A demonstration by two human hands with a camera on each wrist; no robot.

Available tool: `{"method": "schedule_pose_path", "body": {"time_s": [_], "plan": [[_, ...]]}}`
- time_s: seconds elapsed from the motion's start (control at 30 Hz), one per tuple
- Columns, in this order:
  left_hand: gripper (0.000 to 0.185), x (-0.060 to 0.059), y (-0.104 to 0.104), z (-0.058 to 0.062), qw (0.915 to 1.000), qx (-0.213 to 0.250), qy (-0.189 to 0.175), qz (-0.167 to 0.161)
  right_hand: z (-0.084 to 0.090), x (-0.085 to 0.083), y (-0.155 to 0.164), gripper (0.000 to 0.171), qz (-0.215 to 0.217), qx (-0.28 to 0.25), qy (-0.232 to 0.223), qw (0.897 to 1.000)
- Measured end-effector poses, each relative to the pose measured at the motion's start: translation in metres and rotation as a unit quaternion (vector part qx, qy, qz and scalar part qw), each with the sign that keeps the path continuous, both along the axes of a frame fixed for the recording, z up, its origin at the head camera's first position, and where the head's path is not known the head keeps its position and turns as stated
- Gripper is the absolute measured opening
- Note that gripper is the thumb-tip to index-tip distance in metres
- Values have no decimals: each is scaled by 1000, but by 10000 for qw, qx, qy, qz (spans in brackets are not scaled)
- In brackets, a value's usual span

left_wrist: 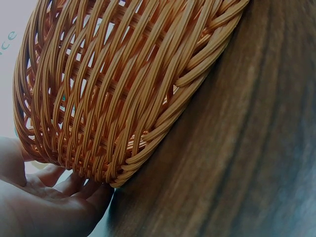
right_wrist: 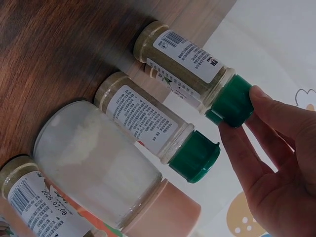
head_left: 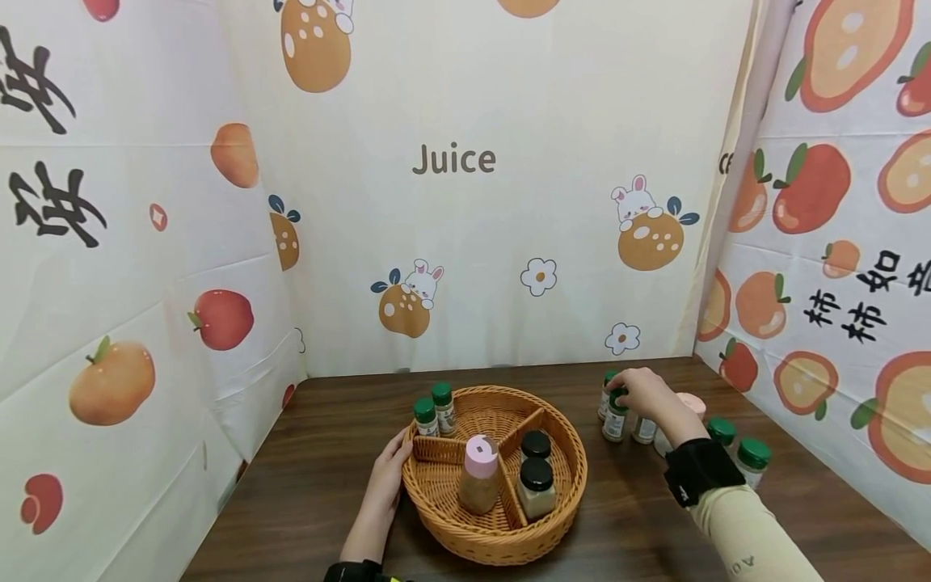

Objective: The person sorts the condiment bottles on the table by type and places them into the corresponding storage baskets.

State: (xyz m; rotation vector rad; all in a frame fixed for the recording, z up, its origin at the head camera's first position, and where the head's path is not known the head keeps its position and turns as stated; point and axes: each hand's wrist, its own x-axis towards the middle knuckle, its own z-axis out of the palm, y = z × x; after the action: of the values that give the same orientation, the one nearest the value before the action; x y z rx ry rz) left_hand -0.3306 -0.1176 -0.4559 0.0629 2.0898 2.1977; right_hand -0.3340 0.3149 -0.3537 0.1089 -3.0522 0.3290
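Lighting is bright, even and diffuse; shadows under the round woven wicker basket (head_left: 494,533) are soft. The head view bends at its edges. The dark wooden tabletop (left_wrist: 247,148) blurs close-up. Labels in the right wrist view stay sharp.

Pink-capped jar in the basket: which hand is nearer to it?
Left. The left hand rests against the basket rim just left of the pink-capped jar. The right hand is outside the basket, on a green-capped bottle to the right.

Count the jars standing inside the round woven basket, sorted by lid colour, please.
Green-lidded spice jars: 2
Pink-lidded jar of tan powder: 1
Black-lidded glass jars: 2
Total in the round woven wicker basket: 5
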Motion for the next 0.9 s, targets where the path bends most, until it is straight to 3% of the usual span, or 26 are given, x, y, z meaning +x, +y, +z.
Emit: {"method": "schedule_pose_path", "body": {"time_s": [0.53, 0.9], "plan": [[54, -3, -1, 0, 10000, 6, -1, 83, 2, 2, -5, 25, 143, 92, 36, 9998], [53, -1, 3, -2, 9997, 152, 215, -7, -1, 2, -1, 27, 336, 368, 89, 9987]]}}
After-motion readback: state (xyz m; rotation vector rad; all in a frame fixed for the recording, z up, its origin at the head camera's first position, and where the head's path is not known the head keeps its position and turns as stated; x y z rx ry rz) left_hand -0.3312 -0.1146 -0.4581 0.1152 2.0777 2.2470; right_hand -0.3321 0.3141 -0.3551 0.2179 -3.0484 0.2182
